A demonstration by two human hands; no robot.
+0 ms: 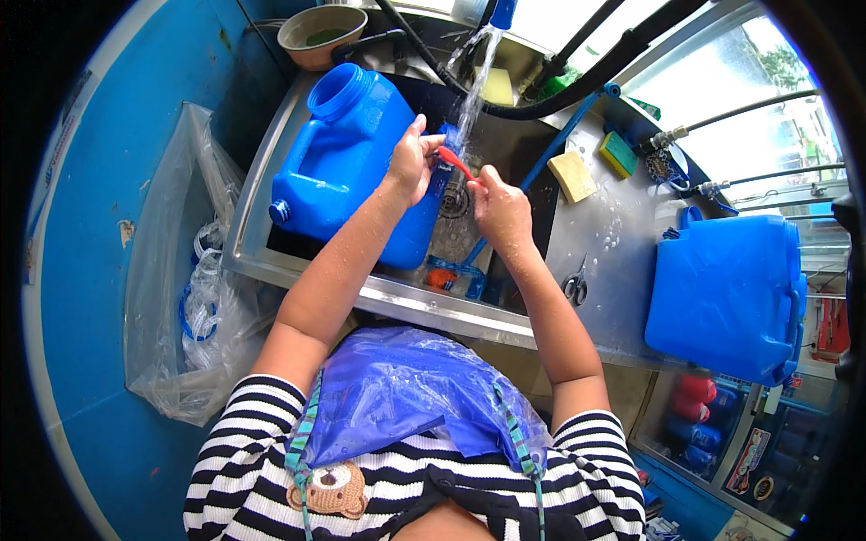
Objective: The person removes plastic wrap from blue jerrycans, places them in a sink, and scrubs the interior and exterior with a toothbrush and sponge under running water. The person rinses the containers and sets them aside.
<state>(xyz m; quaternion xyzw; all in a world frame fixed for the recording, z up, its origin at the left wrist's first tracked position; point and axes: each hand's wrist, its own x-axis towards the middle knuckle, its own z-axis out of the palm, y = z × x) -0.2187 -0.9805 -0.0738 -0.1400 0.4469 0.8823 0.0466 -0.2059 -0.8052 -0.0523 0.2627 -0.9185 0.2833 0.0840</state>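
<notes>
Over a steel sink (433,304), my left hand (409,162) holds a small blue plastic piece (447,132), probably a cap, partly hidden by my fingers. My right hand (502,206) grips a slim red-handled tool (457,162), perhaps a brush, its far end against the blue piece. Water (482,81) pours from a blue spout (504,13) onto this spot. Beside my left forearm, a blue plastic jug (385,111) leans in the basin, its wide mouth uncapped. Below my hands is the round drain (454,200).
Right of the basin lie a yellow sponge (572,177), a green-and-yellow scrub sponge (618,155) and scissors (576,287). A second blue jug (720,297) stands at the counter's right. Black hoses (595,74) arch overhead. A long blue-handled brush (565,135) crosses the sink; a bowl (321,37) sits behind.
</notes>
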